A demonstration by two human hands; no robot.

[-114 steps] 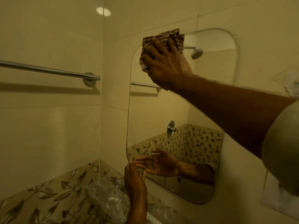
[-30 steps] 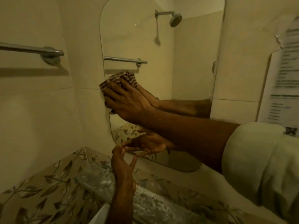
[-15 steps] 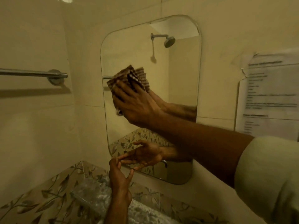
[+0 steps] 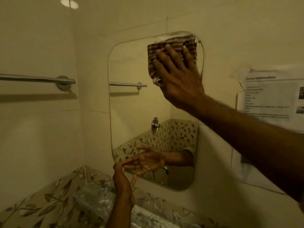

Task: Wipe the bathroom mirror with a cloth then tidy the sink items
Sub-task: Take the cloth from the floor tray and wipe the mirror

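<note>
A rounded rectangular mirror (image 4: 131, 112) hangs on the beige tiled wall. My right hand (image 4: 179, 78) presses a brown striped cloth (image 4: 164, 46) flat against the mirror's top right corner, fingers spread over it. Low down, my left hand (image 4: 123, 181) rests its fingertips against the mirror's bottom left edge, fingers apart and holding nothing. Its reflection shows in the glass. The sink itself is out of view.
A chrome towel bar (image 4: 37, 79) is fixed to the left wall. A glass shelf (image 4: 92, 199) sits below the mirror over a leaf-patterned tile band (image 4: 49, 201). A printed paper notice (image 4: 271, 99) is taped to the wall at the right.
My right hand has swept the cloth from the mirror's left middle up to its top right corner. My left hand stays at the bottom left edge.
</note>
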